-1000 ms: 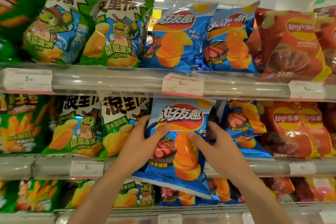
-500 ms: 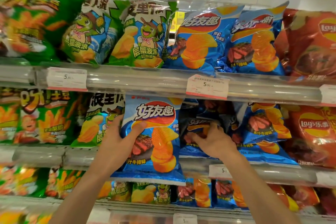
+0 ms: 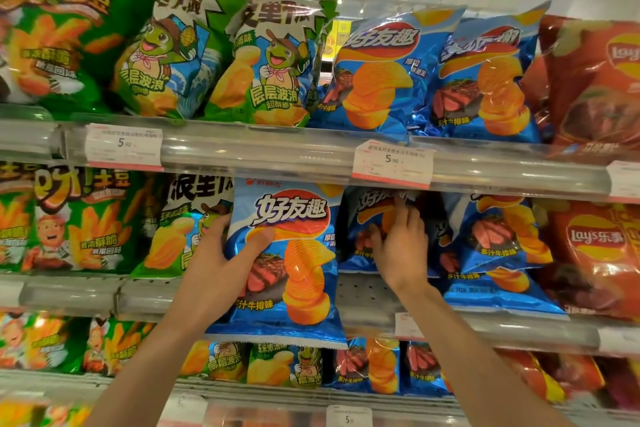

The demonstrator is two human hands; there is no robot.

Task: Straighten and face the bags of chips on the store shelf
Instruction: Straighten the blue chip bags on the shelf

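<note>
My left hand [image 3: 221,263] grips a blue bag of steak-flavour chips [image 3: 294,263] by its left edge, thumb across the front. That bag hangs upright in front of the middle shelf's lip [image 3: 363,302], off the shelf. My right hand [image 3: 398,246] reaches into the gap behind it and its fingers touch a second blue bag [image 3: 367,215] standing deeper in the shelf. Whether the fingers pinch that bag is hidden. To the right a third blue bag [image 3: 498,236] leans forward over another lying low.
Green turtle-print bags [image 3: 180,229] stand left of the held bag, green fries bags [image 3: 69,218] further left, red Lay's bags [image 3: 595,246] at the right. The top shelf [image 3: 277,149] carries the same brands; price tags [image 3: 393,163] hang on its rail. More bags fill the bottom shelf [image 3: 311,364].
My right hand let go of the held bag and moved into the shelf onto the bag behind. My left hand keeps the blue bag, now shifted left. The view turned right and up.
</note>
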